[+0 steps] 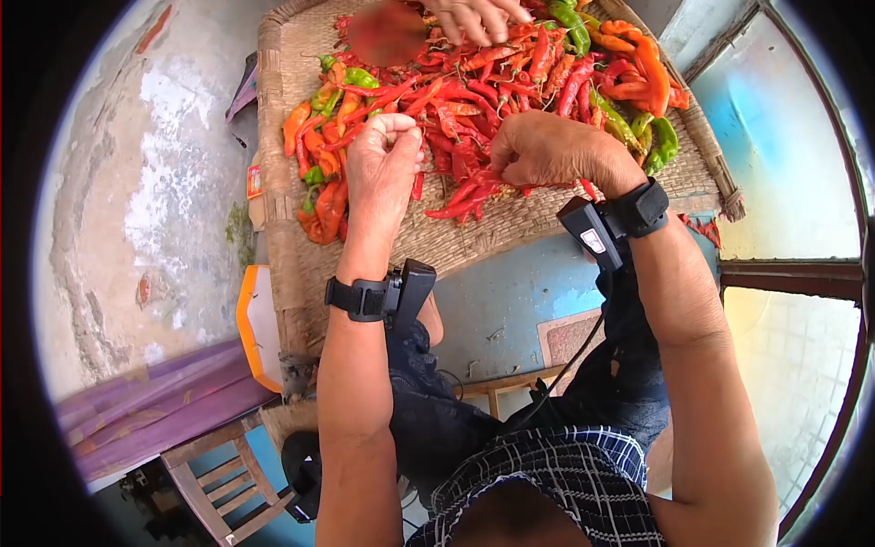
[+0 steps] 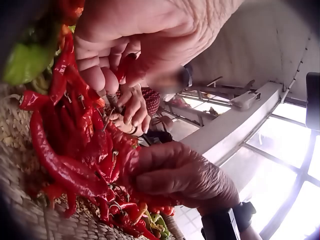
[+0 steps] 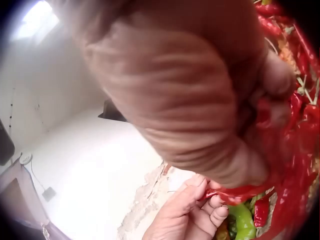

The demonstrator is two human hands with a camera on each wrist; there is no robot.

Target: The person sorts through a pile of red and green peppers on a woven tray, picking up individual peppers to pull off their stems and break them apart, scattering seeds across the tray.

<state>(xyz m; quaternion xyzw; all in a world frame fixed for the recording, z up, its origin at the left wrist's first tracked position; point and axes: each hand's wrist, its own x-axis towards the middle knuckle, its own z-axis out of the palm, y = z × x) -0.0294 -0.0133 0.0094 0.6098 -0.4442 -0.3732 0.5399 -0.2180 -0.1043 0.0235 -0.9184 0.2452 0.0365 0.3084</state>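
Observation:
My left hand [image 1: 383, 169] pinches a red chili pepper [image 2: 125, 67] between thumb and fingertips, held over the left part of the heap. In the right wrist view the same pepper pokes out from that thumb and finger. At the front of the heap, my right hand [image 1: 570, 150] is curled down around red chilies; its fingertips are partly hidden among them. Red chili peppers [image 1: 451, 100] lie piled on a woven mat [image 1: 296, 273]. Short dry stems show on several of them in the left wrist view.
Another person's hand [image 1: 474, 16] reaches in at the heap's far side. Orange peppers [image 1: 649, 68] and green peppers [image 1: 670, 141] lie at the right edge. An orange-rimmed object [image 1: 260, 328] stands left of the mat, a wooden chair [image 1: 223, 488] below. Windows [image 1: 788, 137] line the right.

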